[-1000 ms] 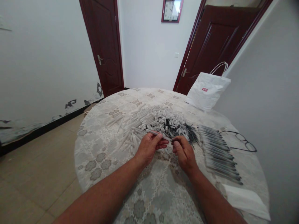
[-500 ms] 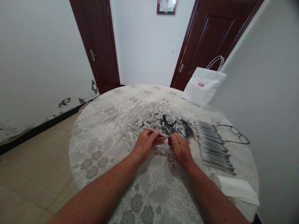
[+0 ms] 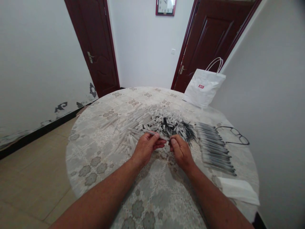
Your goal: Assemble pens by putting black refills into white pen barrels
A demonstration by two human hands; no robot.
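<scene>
table (image 3: 100,149): round, lace-pattern cloth, you're at its near edge.
bag (image 3: 202,89): white paper bag, far right, standing by the wall, well apart from your hands.
loose pile (image 3: 145,122): white pen barrels and black bits heaped mid-table, just beyond your hands.
finished row (image 3: 214,148): pens laid side by side on the right, near your right hand, not touching.
napkin (image 3: 238,190): white, near right edge of the table.
glasses (image 3: 234,133): right of the row, beside it.
left hand (image 3: 145,148): fingers closed on one pen barrel (image 3: 152,133), held just above the cloth at the pile's near edge.
right hand (image 3: 181,152): fingertips pinched at the barrel's right end; whatever small part it holds is hidden, can't tell.
risk: your grip is fingertip-only, so the barrel could slip and drop back in the pile; a slanted push may jam or bend the part; your right forearm could sweep the row or the napkin.
</scene>
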